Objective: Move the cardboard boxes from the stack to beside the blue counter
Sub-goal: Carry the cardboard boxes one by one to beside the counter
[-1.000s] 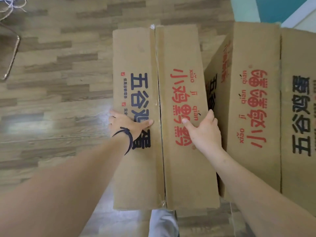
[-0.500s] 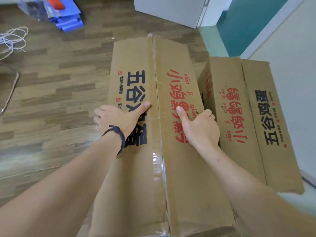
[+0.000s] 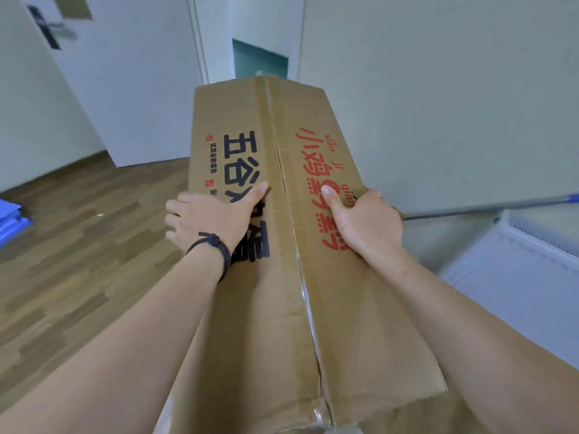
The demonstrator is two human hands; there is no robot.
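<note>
A long brown cardboard box (image 3: 282,308) with black and red printed characters is lifted in front of me, its far end tipped upward. My left hand (image 3: 210,220), with a dark cord around the wrist, grips the box's left side, thumb on the top flap. My right hand (image 3: 363,223) grips the right side, thumb on the red print. A taped seam runs down the middle between my thumbs. The other boxes are out of view.
Wooden floor (image 3: 78,252) spreads to the left, with a blue object (image 3: 9,223) at its edge. A white door (image 3: 131,76) stands ahead, a teal opening (image 3: 260,62) beside it. A white ribbed panel (image 3: 517,277) and a thin pole (image 3: 488,206) are at right by the wall.
The box has come up from the floor in both hands. My view has swung from the floor and the neighbouring boxes up to the walls and door.
</note>
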